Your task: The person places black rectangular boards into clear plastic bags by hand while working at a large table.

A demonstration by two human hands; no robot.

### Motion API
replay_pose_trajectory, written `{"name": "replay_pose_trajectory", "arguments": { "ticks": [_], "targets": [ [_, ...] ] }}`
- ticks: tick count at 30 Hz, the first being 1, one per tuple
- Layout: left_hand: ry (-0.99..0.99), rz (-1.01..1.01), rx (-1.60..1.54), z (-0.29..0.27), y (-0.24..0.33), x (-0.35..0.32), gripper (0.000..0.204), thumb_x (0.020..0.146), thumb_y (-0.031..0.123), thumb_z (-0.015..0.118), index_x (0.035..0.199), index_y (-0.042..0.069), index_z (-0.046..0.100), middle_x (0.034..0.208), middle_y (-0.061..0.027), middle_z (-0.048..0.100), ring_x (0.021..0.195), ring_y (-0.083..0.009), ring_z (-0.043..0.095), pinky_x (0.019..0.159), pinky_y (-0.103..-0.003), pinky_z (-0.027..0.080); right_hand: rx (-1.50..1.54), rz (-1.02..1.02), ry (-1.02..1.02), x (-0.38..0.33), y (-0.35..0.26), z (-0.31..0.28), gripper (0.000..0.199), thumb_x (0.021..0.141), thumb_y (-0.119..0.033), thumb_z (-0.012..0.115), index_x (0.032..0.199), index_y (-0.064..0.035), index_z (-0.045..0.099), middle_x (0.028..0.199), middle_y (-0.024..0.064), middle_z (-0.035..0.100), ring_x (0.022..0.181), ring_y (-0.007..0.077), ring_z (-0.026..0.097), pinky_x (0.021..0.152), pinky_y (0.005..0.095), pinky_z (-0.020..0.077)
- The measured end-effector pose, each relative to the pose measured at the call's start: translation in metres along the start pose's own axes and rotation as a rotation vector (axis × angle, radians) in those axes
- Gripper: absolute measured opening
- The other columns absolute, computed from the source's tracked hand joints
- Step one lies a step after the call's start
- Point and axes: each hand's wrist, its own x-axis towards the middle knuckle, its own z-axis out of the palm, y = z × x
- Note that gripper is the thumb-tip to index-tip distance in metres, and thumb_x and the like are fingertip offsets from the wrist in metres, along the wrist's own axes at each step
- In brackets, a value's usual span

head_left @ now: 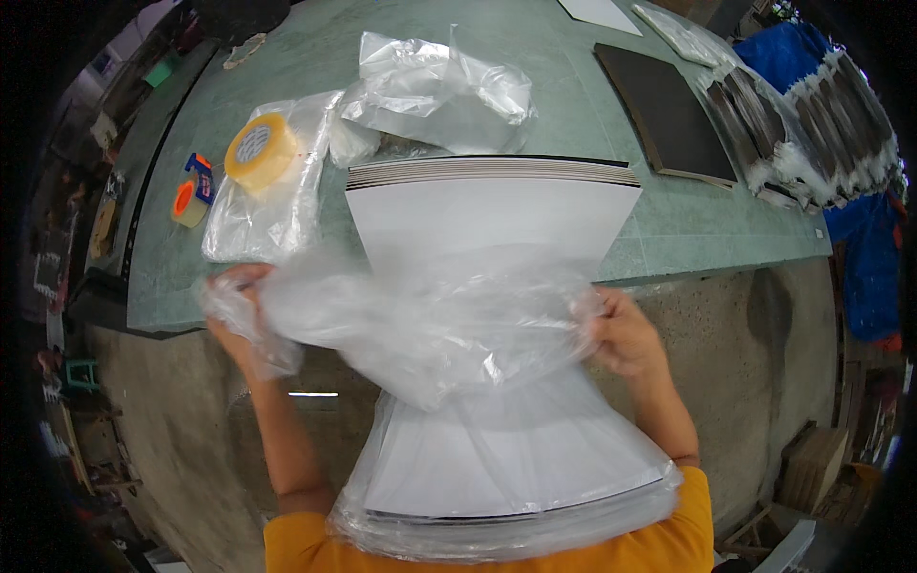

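Observation:
A thick stack of white sheets (487, 205) with dark layers at its edge reaches from the table toward my body. Its near part is inside a clear plastic bag (516, 468), and its far end is bare. Loose plastic is bunched across the middle of the stack, blurred by motion. My left hand (241, 296) is closed on the bunched plastic at the left, its fingers partly covered by it. On the right, my right hand (626, 329) pinches the other side of the plastic, fingers curled.
The green table (564, 115) carries a pile of folded clear bags (272, 224) with a yellowish tape roll (258, 153) on top. A tape dispenser (194, 191) sits left of it. Crumpled plastic (430, 91) lies beyond the stack; a black board stack (664, 110) and wrapped bundles (821, 124) are right.

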Motion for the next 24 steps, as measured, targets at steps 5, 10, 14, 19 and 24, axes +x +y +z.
{"name": "replay_pose_trajectory", "arguments": {
  "ticks": [5,10,14,19,24],
  "targets": [
    [-0.761,-0.056,-0.074,0.065,0.062,-0.029,0.019,0.074,0.02,0.06,0.074,0.004,0.05,0.068,-0.0024,0.049,0.06,-0.0121,0.047,0.055,-0.023,0.04,-0.01,0.145,-0.29,0.013,-0.014,0.065,0.014,0.074,-0.012,0.065,0.078,-0.0007,0.058,0.07,0.004,0.058,0.06,0.0084,0.053,0.056,0.0214,0.0433],
    [-1.094,-0.292,-0.204,0.091,0.118,-0.038,0.011,0.068,0.013,0.061,0.066,0.004,0.053,0.063,-0.0041,0.051,0.056,-0.0159,0.049,0.052,-0.028,0.041,0.09,0.09,-0.283,0.021,0.001,0.076,0.017,0.077,-0.017,0.063,0.072,-0.0025,0.055,0.068,0.0038,0.057,0.059,0.0101,0.052,0.054,0.0227,0.0421],
    [-0.848,-0.024,0.244,0.064,0.025,-0.028,0.014,0.072,0.018,0.061,0.071,0.005,0.056,0.065,-0.0074,0.054,0.058,-0.0193,0.05,0.054,-0.031,0.041,0.35,0.064,-0.271,0.013,-0.011,0.061,0.014,0.077,-0.014,0.062,0.072,-0.0032,0.055,0.064,0.0027,0.054,0.057,0.0124,0.05,0.056,0.0243,0.0422],
    [-0.09,-0.081,0.464,0.021,0.043,0.019,0.019,0.075,0.015,0.059,0.083,-0.002,0.056,0.08,-0.0142,0.057,0.067,-0.0213,0.056,0.061,-0.033,0.044,-0.265,-0.079,-0.117,0.005,-0.013,0.045,0.016,0.077,-0.015,0.062,0.07,-0.0009,0.058,0.072,0.0029,0.051,0.066,0.0124,0.048,0.062,0.0251,0.0408],
    [-1.437,0.212,0.17,0.086,0.102,-0.041,0.032,0.066,0.012,0.057,0.097,0.003,0.054,0.093,-0.0133,0.057,0.079,-0.0274,0.057,0.067,-0.033,0.044,-0.63,-0.725,-0.207,0.015,-0.032,0.092,0.02,0.07,-0.017,0.068,0.077,0.0007,0.062,0.091,0.0088,0.05,0.088,0.0163,0.048,0.078,0.0307,0.0386]
  ]
}}
